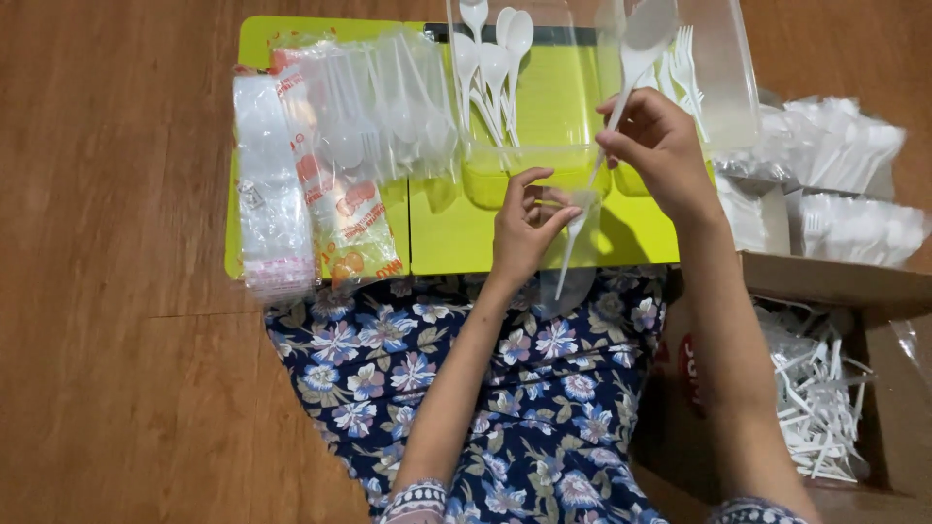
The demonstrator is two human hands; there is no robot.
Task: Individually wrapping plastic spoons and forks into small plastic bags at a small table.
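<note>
White plastic cutlery [621, 82], a spoon with what may be a fork behind it, is pinched by its handles in our right hand [655, 146], and the handle ends run down into a narrow clear sleeve [575, 238] that our left hand [524, 228] grips at its mouth between thumb and fingers. Both hands are closed on their things, near each other but not touching, the right above and beyond the left. To do this well, we judge, the left hand should hold the mouth of the sleeve wide and steady while the right keeps the handles together and in line with it, so no tip snags the film.

Just beyond our hands stands a clear plastic tub [544, 165] with loose white spoons [490, 58] leaning in it; forks [684, 58] rise behind the right hand. All this rests on a lime-green board [466, 233] lying across our flowered lap. Left of our left hand lies a bagged bundle of spoons [374, 107], and further left a stack of flat clear sleeves [267, 184] printed in red and orange. Right of our right hand sit finished packs [840, 146], and nearer us an open cardboard box [874, 291] of loose white cutlery [811, 388].
</note>
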